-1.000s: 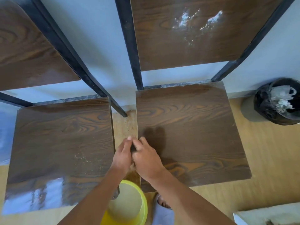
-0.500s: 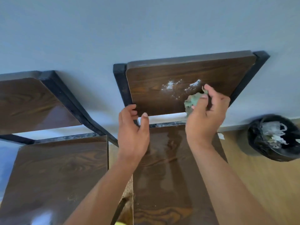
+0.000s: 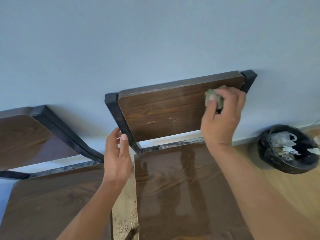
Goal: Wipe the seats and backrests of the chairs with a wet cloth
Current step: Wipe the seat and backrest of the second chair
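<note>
Two dark wood chairs with black metal frames stand side by side against a pale blue wall. My right hand (image 3: 220,116) is shut on a bunched green cloth (image 3: 212,97) and presses it on the upper right of the right chair's backrest (image 3: 161,115). A few pale specks remain low on that backrest. My left hand (image 3: 116,156) hovers open beside the backrest's left frame post (image 3: 119,122), fingers just short of it. The right chair's seat (image 3: 181,187) looks glossy and wet. The left chair's seat (image 3: 57,201) and backrest (image 3: 26,139) lie to the left.
A black bin (image 3: 287,149) lined with a dark bag and holding crumpled pale waste sits on the wooden floor (image 3: 297,191) by the wall, right of the chairs. A narrow gap of speckled floor (image 3: 123,213) separates the two seats.
My view has tilted up from the seats to the backrest. My right hand moved the cloth up and right across the backrest; the white powdery patch is mostly gone. My left hand stayed near the left post.
</note>
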